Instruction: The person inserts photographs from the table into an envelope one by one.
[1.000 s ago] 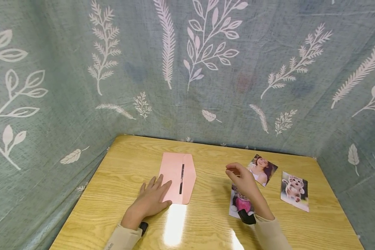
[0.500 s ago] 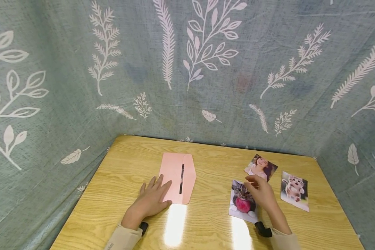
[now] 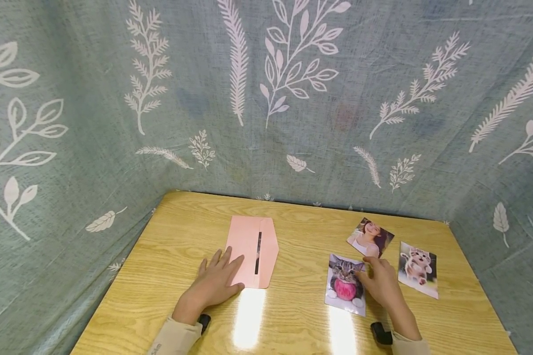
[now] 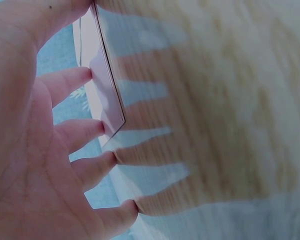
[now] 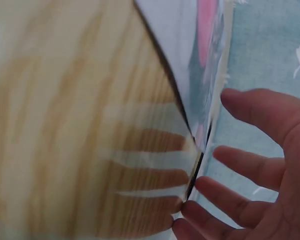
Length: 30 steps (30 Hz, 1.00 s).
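12 o'clock = far edge of the surface. Change over the last second: right hand has shifted off the top of the cat photo to its 3 o'clock edge, fingertips by the 1–2 o'clock corner. Photo is now mostly exposed, flat on the surface, between 3 and 4 o'clock from the pink envelope. Right thumb and fingers are apart, clamped on nothing; can't tell whether the thumb touches the photo. My read: hand is lining up on that edge, grip not made yet. Left hand unchanged: fingers straight and spread, resting on the envelope's 8 o'clock side; likely steadies it. Portrait photo at 1 o'clock from the cat photo, kitten photo just short of 3; neither has moved.
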Available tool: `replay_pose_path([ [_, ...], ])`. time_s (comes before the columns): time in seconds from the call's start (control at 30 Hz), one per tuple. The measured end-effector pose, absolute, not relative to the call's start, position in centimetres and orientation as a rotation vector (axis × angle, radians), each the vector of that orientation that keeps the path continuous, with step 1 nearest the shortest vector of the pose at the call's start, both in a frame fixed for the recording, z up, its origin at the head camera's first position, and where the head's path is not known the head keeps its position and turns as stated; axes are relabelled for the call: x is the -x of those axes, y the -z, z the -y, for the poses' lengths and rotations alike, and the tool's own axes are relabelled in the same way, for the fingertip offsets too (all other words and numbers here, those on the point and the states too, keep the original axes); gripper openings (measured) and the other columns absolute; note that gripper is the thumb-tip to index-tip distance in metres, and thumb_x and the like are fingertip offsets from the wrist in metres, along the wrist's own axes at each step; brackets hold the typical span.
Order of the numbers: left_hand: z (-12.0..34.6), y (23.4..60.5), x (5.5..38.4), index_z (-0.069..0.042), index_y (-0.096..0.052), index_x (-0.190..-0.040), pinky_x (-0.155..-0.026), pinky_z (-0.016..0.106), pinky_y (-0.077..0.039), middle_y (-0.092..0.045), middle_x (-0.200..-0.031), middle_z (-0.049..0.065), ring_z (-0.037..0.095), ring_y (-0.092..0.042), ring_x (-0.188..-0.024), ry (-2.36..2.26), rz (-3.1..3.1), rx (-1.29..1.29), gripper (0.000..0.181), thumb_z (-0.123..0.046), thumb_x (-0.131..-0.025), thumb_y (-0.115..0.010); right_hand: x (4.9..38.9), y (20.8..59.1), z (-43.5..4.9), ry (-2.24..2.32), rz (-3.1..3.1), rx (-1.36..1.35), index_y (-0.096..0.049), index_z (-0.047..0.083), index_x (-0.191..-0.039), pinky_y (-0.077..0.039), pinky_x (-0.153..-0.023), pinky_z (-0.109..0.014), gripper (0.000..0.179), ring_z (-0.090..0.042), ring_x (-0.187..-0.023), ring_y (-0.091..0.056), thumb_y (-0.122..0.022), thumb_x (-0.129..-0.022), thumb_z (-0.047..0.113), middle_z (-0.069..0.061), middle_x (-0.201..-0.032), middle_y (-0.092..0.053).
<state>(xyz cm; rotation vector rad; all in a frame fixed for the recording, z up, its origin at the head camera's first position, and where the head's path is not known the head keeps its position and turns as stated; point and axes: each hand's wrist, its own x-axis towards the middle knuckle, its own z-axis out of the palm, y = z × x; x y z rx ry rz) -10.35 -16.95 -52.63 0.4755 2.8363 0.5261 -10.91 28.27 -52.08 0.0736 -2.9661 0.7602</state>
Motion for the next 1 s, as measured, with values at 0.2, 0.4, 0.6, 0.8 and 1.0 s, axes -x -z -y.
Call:
replay_pose_path([
  [0.2,16.95,52.54,10.32,-0.022,-0.037,-0.157,-0.11,0.073,-0.011,-0.017,-0.164,0.019,0.045,-0.013,-0.148,-0.545,-2.837,-0.477,0.075,-0.049,-0.094,-0.066,10.86,52.13,-28.18,-0.664,3.064,-0.05,-0.057,-0.013,-0.128,-0.037,-0.095,-0.07,0.063,-0.063,-0.116,-0.044,-0.077,-0.087,0.029,-0.042,-0.126,-0.05],
  [0.4,17.03,52.63,10.24,-0.021,-0.039,-0.156,-0.109,0.073,-0.013,-0.02,-0.163,0.02,0.046,-0.016,-0.147,-0.533,-2.85,-0.493,0.074,-0.049,-0.094,-0.067,10.59,52.32,-28.03,-0.638,3.073,-0.038,-0.058,-0.013,-0.127,-0.037,-0.096,-0.069,0.064,-0.061,-0.117,-0.044,-0.079,-0.085,0.03,-0.04,-0.127,-0.049],
  [0.6,16.98,52.46,10.2,-0.021,-0.038,-0.156,-0.11,0.073,-0.013,-0.02,-0.163,0.02,0.045,-0.015,-0.147,-0.53,-2.848,-0.492,0.073,-0.049,-0.094,-0.066,10.54,52.27,-27.93,-0.665,3.061,-0.023,-0.055,-0.012,-0.127,-0.037,-0.096,-0.068,0.064,-0.06,-0.116,-0.045,-0.079,-0.084,0.029,-0.041,-0.125,-0.05],
  [0.8,16.88,52.28,10.25,-0.021,-0.038,-0.156,-0.109,0.073,-0.013,-0.02,-0.163,0.02,0.045,-0.015,-0.147,-0.52,-2.853,-0.496,0.073,-0.049,-0.095,-0.065,10.58,52.31,-28.02,-0.677,3.037,-0.025,-0.051,-0.01,-0.125,-0.041,-0.091,-0.065,0.062,-0.056,-0.109,-0.051,-0.081,-0.083,0.025,-0.036,-0.114,-0.056],
  [1.0,16.8,52.28,10.19,-0.021,-0.039,-0.156,-0.11,0.072,-0.012,-0.019,-0.163,0.019,0.045,-0.015,-0.148,-0.538,-2.851,-0.484,0.073,-0.047,-0.094,-0.067,10.66,52.33,-28.14,-0.713,2.996,-0.022,-0.052,-0.009,-0.118,-0.046,-0.08,-0.057,0.048,-0.044,-0.094,-0.057,-0.078,-0.084,0.013,-0.025,-0.098,-0.059],
])
